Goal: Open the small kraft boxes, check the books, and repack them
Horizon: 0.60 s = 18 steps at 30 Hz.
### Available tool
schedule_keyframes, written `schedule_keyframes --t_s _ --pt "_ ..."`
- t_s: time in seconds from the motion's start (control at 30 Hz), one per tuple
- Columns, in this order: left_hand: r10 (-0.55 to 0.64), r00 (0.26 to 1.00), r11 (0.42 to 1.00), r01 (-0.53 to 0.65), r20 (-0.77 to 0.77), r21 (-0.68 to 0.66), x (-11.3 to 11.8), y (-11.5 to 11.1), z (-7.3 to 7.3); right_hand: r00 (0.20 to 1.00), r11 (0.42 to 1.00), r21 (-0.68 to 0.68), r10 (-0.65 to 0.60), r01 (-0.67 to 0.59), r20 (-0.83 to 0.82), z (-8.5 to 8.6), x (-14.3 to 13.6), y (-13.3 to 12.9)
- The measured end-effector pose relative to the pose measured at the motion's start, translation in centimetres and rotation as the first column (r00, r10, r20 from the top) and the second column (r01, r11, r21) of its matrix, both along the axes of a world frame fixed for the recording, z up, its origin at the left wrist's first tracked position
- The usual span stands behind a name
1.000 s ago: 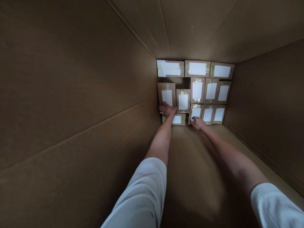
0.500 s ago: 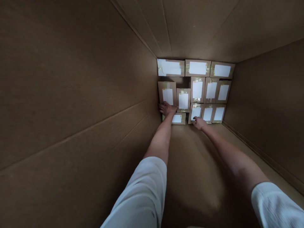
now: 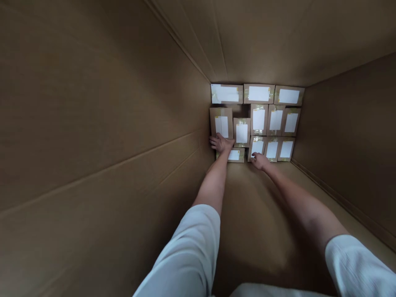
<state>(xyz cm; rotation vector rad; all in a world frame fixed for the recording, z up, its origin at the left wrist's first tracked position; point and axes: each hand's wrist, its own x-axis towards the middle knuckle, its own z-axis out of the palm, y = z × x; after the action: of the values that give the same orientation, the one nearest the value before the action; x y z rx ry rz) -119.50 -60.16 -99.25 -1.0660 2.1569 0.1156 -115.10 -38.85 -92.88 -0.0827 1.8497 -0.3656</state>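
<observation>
My left hand point(image 3: 221, 143) lies with fingers spread against the lower edge of a labelled cardboard box point(image 3: 222, 119) at the left. Its thumb side is close to a narrower upright box point(image 3: 241, 132). Below that hand, partly covered by it, is a flat box point(image 3: 236, 155). My right hand point(image 3: 260, 161) has its fingers curled in at the lower edge of another small box point(image 3: 257, 145); whether it touches the box is hard to make out. I see nothing gripped in either hand.
A large cardboard carton surrounds both arms, with a left wall point(image 3: 123, 123), a right wall point(image 3: 349, 119) and a floor point(image 3: 256, 214). Three wide boxes, the middle one point(image 3: 259, 94) among them, line the far end. Upright boxes such as one point(image 3: 291, 122) fill the right side. A dark gap sits behind the narrower box.
The view has shifted slightly, so the boxes appear a little lower and smaller. Both hands stay at about the same boxes.
</observation>
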Motion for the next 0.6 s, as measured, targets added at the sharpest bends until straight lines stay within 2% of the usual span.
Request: schedule_keyframes --t_s 0.1,0.23,0.47,0.6 --pt "-0.005 0.998 0.998 0.001 -0.069 -0.063 0.2 0.3 2.3 1.0 1.0 -0.006 -0.005 0.005 -0.009 1.3 -0.3 0.2" --pt "-0.002 0.993 0.997 -0.007 -0.117 -0.076 0.3 0.7 5.6 0.999 1.0 -0.008 -0.021 0.021 -0.033 3.4 -0.9 0.6" --pt "0.048 0.983 0.999 -0.049 -0.176 -0.002 -1.7 2.5 11.8 0.993 0.998 -0.034 -0.052 0.049 -0.104 8.0 -2.6 2.3" --pt "-0.039 0.975 0.999 0.045 -0.22 0.02 -3.1 4.4 15.8 0.981 0.997 -0.042 -0.077 0.07 -0.178 10.6 -4.5 4.7"
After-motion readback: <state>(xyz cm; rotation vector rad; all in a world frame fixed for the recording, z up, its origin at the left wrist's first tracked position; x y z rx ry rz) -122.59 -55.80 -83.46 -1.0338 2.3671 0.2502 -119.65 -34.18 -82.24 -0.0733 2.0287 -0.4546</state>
